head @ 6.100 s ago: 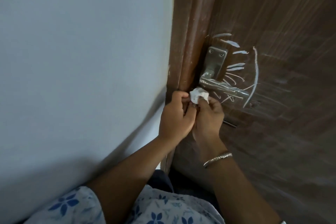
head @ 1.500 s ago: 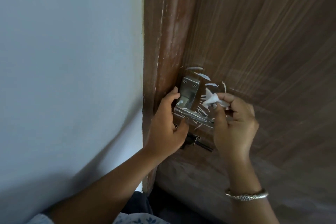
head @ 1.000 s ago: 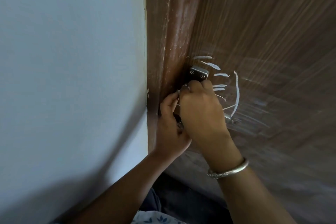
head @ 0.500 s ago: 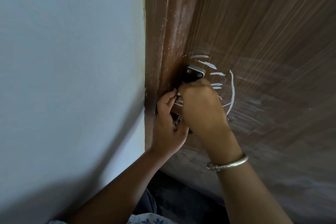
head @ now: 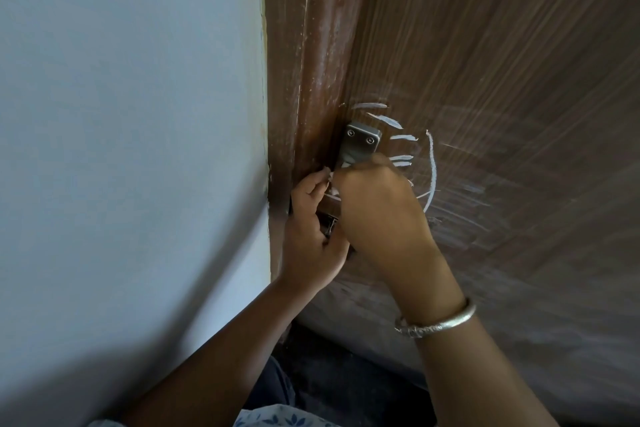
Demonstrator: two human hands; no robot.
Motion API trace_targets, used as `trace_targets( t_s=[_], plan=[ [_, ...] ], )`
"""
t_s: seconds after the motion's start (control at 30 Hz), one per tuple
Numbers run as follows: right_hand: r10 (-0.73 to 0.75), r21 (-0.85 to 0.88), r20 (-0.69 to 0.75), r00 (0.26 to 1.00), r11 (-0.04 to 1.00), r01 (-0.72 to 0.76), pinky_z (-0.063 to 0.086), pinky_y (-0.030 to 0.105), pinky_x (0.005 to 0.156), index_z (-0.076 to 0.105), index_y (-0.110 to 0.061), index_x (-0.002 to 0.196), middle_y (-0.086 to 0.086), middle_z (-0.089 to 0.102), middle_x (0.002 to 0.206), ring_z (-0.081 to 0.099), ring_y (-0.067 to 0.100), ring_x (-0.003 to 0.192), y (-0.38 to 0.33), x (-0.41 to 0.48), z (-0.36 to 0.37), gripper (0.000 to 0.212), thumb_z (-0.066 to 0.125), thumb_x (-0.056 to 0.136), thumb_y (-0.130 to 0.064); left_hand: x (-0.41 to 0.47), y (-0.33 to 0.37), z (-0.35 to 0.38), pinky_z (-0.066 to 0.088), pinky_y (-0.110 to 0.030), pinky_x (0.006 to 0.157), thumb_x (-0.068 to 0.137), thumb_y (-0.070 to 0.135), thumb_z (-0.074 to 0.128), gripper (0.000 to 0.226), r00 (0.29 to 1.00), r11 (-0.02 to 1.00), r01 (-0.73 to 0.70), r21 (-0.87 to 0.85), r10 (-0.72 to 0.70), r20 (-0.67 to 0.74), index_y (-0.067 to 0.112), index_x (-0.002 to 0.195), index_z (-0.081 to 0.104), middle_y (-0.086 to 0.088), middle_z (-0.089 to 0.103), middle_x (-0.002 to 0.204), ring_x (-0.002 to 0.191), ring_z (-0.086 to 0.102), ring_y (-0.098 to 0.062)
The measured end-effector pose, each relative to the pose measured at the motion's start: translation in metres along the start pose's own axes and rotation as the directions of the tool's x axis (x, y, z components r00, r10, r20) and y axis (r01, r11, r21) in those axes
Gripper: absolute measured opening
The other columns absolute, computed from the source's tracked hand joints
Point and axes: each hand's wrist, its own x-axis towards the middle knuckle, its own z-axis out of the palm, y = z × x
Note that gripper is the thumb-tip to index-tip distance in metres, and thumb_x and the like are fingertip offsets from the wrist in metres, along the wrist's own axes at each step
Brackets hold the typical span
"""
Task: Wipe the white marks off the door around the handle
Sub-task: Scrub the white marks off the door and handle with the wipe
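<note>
- Right hand (head: pixel 377 215) is curled over the lower part of the door handle (head: pixel 362 141), its back to me. A bit of white tissue (head: pixel 330 178) peeps out by its fingertips, so it seems to grip that.
- Left hand (head: pixel 311 243) is just beside it at the door's edge, fingers bent, tips close to the tissue. I can't tell if it holds anything.
- On the brown door (head: pixel 502 80), white marks (head: pixel 431 166) sit above and to the right of the handle.
- A silver bangle (head: pixel 440 322) is on the right wrist.
- A pale wall (head: pixel 121 114) is on the left.
</note>
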Motion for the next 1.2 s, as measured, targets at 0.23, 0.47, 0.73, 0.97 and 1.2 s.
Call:
trace_targets(
  t_s=[0.23,0.47,0.73,0.97,1.2],
  plan=[
    [-0.019,-0.084,0.008,1.000,0.996,0.020,0.040,0.020,0.054,0.063,-0.015,0.055,-0.002,0.059,0.053,0.056,0.012,0.057,-0.002,0.004,-0.009,0.024,0.050,0.067,0.000,-0.001,-0.001,-0.001,0.049,-0.039,0.097,0.078,0.000,0.068,0.062,1.000,1.000,-0.004,0.005,0.004,-0.014,0.013,0.129,0.035,-0.009,0.053,0.131,0.124,0.051,-0.018],
    [0.118,0.146,-0.045,0.992,0.983,-0.111,0.048,0.030,0.059,0.071,-0.004,0.084,0.011,0.066,0.078,0.060,0.028,0.077,0.029,-0.013,-0.007,0.026,0.058,0.067,0.011,0.000,0.000,-0.001,0.040,-0.017,0.099,0.077,0.001,0.060,0.058,0.999,1.000,-0.029,-0.008,0.029,0.017,0.009,0.129,0.035,0.002,0.047,0.135,0.130,0.044,-0.014],
    [0.133,0.253,-0.159,0.978,0.963,-0.089,0.052,0.030,0.066,0.071,0.000,0.100,0.019,0.065,0.095,0.062,0.035,0.088,0.032,-0.022,0.006,0.042,0.067,0.062,0.018,0.001,0.003,0.001,0.038,-0.015,0.100,0.075,-0.004,0.059,0.057,0.997,0.997,-0.081,0.002,0.081,0.007,0.002,0.127,0.035,0.004,0.045,0.136,0.131,0.042,-0.010],
    [-0.037,0.121,-0.106,0.994,0.991,0.050,0.054,0.030,0.068,0.073,0.000,0.088,0.013,0.070,0.085,0.064,0.030,0.087,0.008,-0.020,0.013,0.023,0.068,0.066,0.007,0.006,0.008,-0.005,0.045,-0.036,0.100,0.076,-0.010,0.067,0.067,0.990,0.992,-0.120,0.025,0.118,0.072,0.003,0.133,0.033,-0.007,0.050,0.135,0.128,0.047,-0.013],
    [0.099,0.124,-0.017,0.995,0.988,-0.096,0.055,0.034,0.059,0.071,0.001,0.083,0.012,0.069,0.076,0.062,0.031,0.086,0.024,-0.033,0.006,0.026,0.067,0.062,0.015,0.009,0.009,-0.004,0.044,-0.022,0.097,0.077,0.001,0.059,0.061,0.986,0.985,-0.141,0.102,0.130,0.108,0.001,0.132,0.033,-0.006,0.051,0.133,0.125,0.048,-0.004]
  ],
)
